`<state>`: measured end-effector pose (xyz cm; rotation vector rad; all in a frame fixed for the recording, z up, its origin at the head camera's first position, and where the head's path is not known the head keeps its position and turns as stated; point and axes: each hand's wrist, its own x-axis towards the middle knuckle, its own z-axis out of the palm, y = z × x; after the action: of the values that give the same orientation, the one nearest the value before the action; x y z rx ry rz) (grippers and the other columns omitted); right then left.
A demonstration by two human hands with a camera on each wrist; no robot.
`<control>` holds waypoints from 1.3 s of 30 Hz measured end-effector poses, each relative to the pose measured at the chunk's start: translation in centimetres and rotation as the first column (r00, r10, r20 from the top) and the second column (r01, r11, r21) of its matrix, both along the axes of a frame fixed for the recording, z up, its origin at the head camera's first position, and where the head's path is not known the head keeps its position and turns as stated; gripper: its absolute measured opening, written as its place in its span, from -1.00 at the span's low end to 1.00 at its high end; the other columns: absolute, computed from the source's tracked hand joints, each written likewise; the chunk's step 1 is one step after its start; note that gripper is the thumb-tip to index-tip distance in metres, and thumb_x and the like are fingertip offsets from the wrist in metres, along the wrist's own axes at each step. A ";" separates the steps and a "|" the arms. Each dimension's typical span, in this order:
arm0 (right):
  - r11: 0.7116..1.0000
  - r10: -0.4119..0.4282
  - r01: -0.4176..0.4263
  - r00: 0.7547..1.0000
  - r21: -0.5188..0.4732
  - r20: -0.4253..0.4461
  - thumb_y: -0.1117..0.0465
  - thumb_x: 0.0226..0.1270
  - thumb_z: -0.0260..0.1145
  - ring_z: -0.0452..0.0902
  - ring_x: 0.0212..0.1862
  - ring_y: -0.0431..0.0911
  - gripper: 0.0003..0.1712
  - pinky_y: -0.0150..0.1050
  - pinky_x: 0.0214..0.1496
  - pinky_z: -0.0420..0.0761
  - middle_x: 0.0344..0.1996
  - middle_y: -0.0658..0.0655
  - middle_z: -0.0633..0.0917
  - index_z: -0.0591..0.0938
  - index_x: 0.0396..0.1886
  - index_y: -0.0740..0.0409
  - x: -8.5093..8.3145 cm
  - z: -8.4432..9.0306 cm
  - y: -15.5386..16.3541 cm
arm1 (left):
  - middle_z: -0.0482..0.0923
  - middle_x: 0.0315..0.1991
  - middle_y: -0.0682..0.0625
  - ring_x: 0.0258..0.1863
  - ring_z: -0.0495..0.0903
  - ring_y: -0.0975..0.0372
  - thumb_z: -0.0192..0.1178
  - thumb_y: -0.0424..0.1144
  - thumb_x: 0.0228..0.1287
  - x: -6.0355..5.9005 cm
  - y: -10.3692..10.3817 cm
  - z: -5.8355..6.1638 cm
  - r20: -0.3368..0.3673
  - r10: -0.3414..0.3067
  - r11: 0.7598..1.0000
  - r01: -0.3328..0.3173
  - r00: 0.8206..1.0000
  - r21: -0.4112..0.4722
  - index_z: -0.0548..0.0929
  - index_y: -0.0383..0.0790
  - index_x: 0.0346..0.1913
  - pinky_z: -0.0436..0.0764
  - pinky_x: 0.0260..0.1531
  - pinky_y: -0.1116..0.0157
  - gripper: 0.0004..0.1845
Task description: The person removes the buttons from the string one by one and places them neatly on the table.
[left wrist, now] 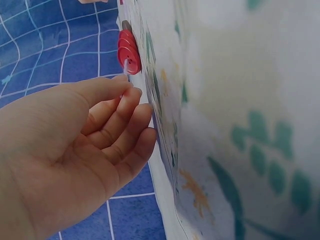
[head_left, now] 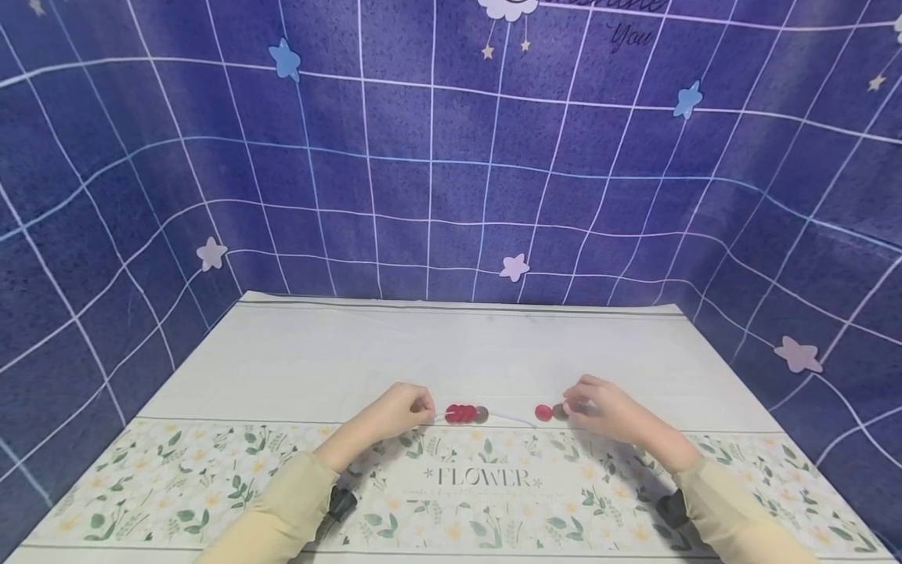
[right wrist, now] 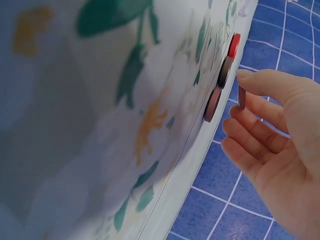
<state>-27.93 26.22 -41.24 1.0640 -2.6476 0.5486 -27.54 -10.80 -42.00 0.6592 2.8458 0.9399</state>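
My left hand (head_left: 403, 409) pinches one end of a white string (left wrist: 126, 68) between thumb and forefinger. That string runs through several overlapping red buttons (head_left: 460, 413) and a grey-brown button (head_left: 482, 414), then its free end (head_left: 513, 418) trails right over the cloth. My right hand (head_left: 607, 409) holds a thin brownish button (right wrist: 242, 97) edge-on between thumb and fingers. Beside the right fingertips, a loose red button (right wrist: 234, 46), a grey-brown button (right wrist: 225, 71) and a reddish-brown button (right wrist: 213, 105) lie in a row on the cloth.
A white tablecloth (head_left: 338, 345) covers the table, with a flowered band (head_left: 232, 478) lettered FLOWER along the near side. Blue gridded curtains (head_left: 451, 188) with stars enclose the back and both sides. A dark wrist strap (head_left: 342, 503) shows at the left sleeve.
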 end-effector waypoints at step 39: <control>1.000 -0.023 0.023 1.000 -0.013 0.017 0.31 0.08 0.39 0.59 -0.26 -0.08 -0.80 -0.20 -0.18 0.63 -0.33 0.02 0.64 0.66 -0.25 0.17 0.6 0.2 2.1 | 0.57 -0.46 0.15 -0.40 0.50 0.35 0.23 -0.24 0.20 -0.2 0.2 0.0 -0.005 0.011 1.000 -0.011 1.000 -0.023 0.60 -0.08 -0.41 0.54 -0.19 0.26 -0.95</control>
<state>-27.33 28.32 -41.07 1.0279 -2.6637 0.5720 -27.74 -10.59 -41.98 0.6449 2.8626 0.9068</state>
